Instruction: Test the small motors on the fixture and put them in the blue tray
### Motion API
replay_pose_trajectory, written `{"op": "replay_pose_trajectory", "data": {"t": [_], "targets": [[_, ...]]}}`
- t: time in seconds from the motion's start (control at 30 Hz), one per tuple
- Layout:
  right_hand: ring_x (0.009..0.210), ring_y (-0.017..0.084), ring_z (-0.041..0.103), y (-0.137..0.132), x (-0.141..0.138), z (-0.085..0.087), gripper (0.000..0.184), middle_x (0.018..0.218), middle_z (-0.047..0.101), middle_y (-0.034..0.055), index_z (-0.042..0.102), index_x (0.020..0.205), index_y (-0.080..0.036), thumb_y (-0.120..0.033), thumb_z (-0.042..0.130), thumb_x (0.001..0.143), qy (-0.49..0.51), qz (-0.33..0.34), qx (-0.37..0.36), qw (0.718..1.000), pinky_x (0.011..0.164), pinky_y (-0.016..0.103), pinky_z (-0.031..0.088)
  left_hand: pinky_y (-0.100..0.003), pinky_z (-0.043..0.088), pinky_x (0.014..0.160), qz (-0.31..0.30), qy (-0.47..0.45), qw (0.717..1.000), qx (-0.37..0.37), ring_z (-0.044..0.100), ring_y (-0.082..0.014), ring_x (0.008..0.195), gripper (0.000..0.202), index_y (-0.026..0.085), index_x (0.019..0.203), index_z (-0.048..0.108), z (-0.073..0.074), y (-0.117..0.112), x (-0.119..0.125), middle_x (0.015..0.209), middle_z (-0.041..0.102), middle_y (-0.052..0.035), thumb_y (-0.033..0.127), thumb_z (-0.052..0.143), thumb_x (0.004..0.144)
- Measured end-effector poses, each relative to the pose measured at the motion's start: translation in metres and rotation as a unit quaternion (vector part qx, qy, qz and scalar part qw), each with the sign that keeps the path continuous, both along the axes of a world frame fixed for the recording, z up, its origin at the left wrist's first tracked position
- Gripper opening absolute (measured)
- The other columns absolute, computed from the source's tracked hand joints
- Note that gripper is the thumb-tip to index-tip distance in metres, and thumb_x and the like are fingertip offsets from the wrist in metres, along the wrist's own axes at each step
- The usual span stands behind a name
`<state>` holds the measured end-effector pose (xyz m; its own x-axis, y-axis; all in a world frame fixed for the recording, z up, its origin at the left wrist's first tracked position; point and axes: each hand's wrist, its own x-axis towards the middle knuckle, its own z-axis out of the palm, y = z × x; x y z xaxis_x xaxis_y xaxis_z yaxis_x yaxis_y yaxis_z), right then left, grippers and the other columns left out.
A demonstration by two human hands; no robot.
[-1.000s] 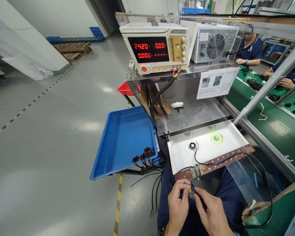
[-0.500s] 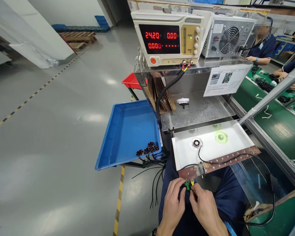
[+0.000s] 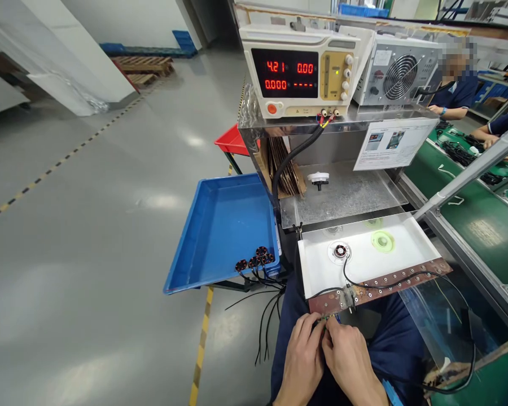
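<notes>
My left hand (image 3: pixel 303 355) and my right hand (image 3: pixel 349 358) meet over my lap, fingertips pinched together on small green, yellow and blue connectors (image 3: pixel 328 320) below the brown terminal strip (image 3: pixel 381 283). A black wire runs from the strip to a small round motor (image 3: pixel 341 251) seated on the white tray (image 3: pixel 406 243). A pale green disc (image 3: pixel 382 242) lies to the motor's right. The power supply (image 3: pixel 298 70) above shows red digits.
A blue bin (image 3: pixel 220 228) at the left holds several small motors (image 3: pixel 254 260) whose black leads hang over its edge. A white part (image 3: pixel 318 179) stands on the metal shelf. Green conveyor (image 3: pixel 469 214) at the right, with other people seated beyond. A fan unit (image 3: pixel 400 73) sits beside the supply.
My hands have drawn closer together, covering most of the coloured connectors. The supply's top-left reading changed from 24.20 to 4.21. The view shifted slightly.
</notes>
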<state>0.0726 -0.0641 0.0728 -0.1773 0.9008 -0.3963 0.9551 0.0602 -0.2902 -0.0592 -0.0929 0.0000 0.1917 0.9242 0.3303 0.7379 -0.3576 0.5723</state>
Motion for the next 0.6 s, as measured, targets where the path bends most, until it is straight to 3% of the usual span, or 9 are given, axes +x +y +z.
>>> {"op": "replay_pose_trajectory", "data": {"t": [0.13,0.37,0.6], "targets": [[0.085,0.027,0.075,0.002,-0.001,-0.002,0.029,0.092,0.077,0.0081,0.066,0.112,-0.020,-0.011,0.044,0.095,0.000,0.009,-0.016,1.000,0.061,0.029,0.032,-0.043,0.059,0.098,-0.001,0.013,1.000,0.020,0.058,-0.0261,0.120,0.039,0.017,0.126,0.062,-0.005,0.000,-0.001,0.126,0.063,-0.0136,0.007,0.045,0.092],[0.092,0.030,0.075,0.009,-0.003,-0.008,0.035,0.099,0.077,0.0107,0.067,0.116,-0.019,-0.008,0.043,0.093,-0.017,0.028,-0.051,0.998,0.064,0.029,0.041,-0.042,0.058,0.091,0.016,-0.006,0.999,0.051,0.061,-0.0275,0.113,0.039,0.018,0.118,0.066,-0.035,0.004,-0.002,0.118,0.063,-0.0148,0.010,0.043,0.088],[0.084,0.029,0.076,0.007,0.002,-0.041,0.029,0.092,0.077,0.0120,0.068,0.107,-0.018,-0.007,0.049,0.089,0.020,0.034,-0.012,0.999,0.061,0.026,0.043,-0.037,0.056,0.082,0.023,0.010,0.996,0.084,0.062,-0.0252,0.101,0.038,0.020,0.104,0.068,-0.041,0.012,-0.001,0.105,0.064,-0.0120,0.007,0.037,0.087]]}}
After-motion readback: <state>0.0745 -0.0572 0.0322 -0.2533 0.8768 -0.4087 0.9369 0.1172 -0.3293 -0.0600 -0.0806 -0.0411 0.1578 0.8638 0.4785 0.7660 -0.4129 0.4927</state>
